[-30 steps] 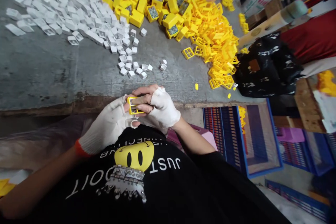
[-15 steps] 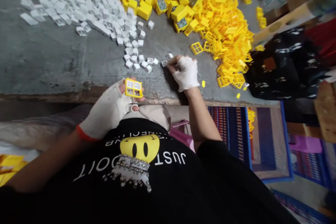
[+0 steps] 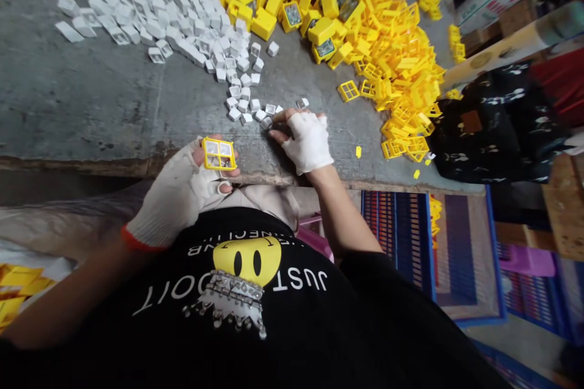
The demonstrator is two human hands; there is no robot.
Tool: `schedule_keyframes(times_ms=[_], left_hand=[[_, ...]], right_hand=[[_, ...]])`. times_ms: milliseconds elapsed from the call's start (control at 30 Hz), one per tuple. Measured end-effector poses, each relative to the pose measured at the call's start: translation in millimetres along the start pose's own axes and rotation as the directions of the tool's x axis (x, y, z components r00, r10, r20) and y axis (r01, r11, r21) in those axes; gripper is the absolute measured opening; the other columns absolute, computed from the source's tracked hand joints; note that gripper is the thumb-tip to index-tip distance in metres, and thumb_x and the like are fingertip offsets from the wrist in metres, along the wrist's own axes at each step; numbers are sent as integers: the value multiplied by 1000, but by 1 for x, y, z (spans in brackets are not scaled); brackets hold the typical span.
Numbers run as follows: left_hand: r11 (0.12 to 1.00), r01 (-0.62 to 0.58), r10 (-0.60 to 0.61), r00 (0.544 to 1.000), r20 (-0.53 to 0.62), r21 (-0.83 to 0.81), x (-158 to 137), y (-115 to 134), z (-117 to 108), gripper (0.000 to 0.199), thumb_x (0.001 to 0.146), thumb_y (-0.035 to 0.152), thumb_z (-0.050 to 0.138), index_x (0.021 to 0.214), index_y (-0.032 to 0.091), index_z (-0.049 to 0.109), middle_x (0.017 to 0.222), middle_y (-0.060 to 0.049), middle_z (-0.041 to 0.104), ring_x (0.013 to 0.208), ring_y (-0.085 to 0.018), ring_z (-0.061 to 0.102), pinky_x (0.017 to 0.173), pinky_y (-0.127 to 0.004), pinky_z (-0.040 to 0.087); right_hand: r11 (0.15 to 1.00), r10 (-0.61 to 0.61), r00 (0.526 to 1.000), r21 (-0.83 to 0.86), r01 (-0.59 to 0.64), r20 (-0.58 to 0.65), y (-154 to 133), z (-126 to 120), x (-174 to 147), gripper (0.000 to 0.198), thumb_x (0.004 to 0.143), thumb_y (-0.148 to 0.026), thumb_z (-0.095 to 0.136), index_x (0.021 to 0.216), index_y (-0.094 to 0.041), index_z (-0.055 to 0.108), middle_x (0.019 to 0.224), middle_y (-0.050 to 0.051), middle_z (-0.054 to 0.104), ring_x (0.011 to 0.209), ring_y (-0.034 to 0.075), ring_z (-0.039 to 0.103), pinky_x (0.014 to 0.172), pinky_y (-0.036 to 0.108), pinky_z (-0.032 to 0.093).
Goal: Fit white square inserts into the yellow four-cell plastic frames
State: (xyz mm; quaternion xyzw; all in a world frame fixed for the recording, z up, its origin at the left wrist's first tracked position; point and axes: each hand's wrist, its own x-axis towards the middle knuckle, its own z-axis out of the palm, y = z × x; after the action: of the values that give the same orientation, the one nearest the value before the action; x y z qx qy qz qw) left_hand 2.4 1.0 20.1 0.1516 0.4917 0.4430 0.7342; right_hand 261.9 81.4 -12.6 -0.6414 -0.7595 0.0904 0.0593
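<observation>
My left hand (image 3: 182, 185), in a white fingerless glove with an orange cuff, holds a small yellow four-pane frame (image 3: 219, 154) near the table edge. White pieces fill the frame's two upper openings; through the lower two, the fingers partly show. My right hand (image 3: 306, 141), gloved likewise, rests low over the table. Its thumb and index finger are parted, with the tips beside a small white cap (image 3: 266, 123). Whether they touch it I cannot tell, and the other fingers are partly hidden. Another white cap (image 3: 302, 103) lies just beyond the knuckles.
A large heap of white caps (image 3: 173, 12) spreads across the grey table (image 3: 114, 97). Yellow housings (image 3: 263, 24) and a pile of yellow frames (image 3: 406, 67) lie farther right. A black patterned bag (image 3: 497, 121) sits at the right end, above a blue crate (image 3: 495, 255).
My right hand has moved left and slightly toward me, to the near white caps, and its thumb and index finger are parted. The left hand, still holding the yellow frame, has shifted slightly left.
</observation>
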Motion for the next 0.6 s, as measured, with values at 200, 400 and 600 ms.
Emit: schedule_keyframes(times_ms=[200,400,600], left_hand=[[998,0,2,999,41,-58,1,-4,-3,30,111,35,88,135,19,79,115,-9,87,98,-25,80,76,-30,65],[993,-75,83,994,75,-96,4,-7,-8,36,103,35,100,130,21,81,121,-4,87,102,-23,84,78,-27,64],[975,-159,177,979,105,-154,3,-15,-3,38,97,28,104,130,27,86,125,-3,90,106,-21,85,82,-26,67]], right_hand=[[990,-52,999,127,53,-7,-12,11,19,23,113,-26,76,135,-22,80,133,15,89,134,39,80,132,63,52],[543,-230,948,780,311,-219,-4,20,-16,44,114,-61,80,142,-27,79,137,10,86,112,27,82,102,47,71],[523,-229,902,735,431,-365,-33,12,-39,35,115,-64,80,119,-30,87,119,8,90,116,30,85,111,54,72]])
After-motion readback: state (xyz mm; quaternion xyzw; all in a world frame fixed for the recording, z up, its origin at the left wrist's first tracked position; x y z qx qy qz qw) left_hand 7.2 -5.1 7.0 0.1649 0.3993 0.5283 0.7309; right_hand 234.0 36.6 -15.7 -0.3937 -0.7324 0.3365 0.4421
